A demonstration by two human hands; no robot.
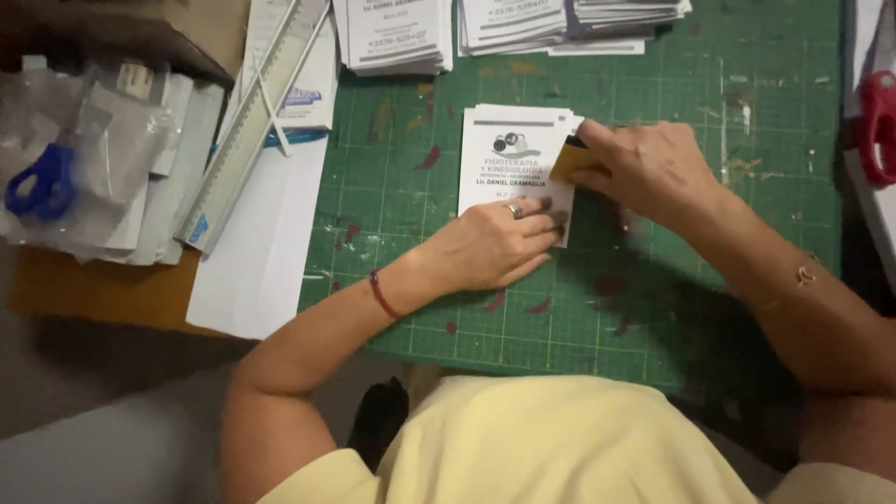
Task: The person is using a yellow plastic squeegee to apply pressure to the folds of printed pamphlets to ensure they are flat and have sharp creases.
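A small stack of white printed paper slips (509, 154) lies on the green cutting mat (401, 196). My left hand (490, 247) presses flat on the stack's lower part, fingers spread, a ring on one finger and a red band at the wrist. At the stack's right edge my right hand (649, 168) grips a small yellow-brown flat piece (572, 159) that touches the edge of the slips.
More stacks of white printed slips (392, 35) sit at the mat's far edge. A long metal ruler (247, 126) lies diagonally over white sheets at the left. Blue-handled scissors (42, 182) rest in clear plastic bags far left. A red-handled tool (877, 126) is at the right edge.
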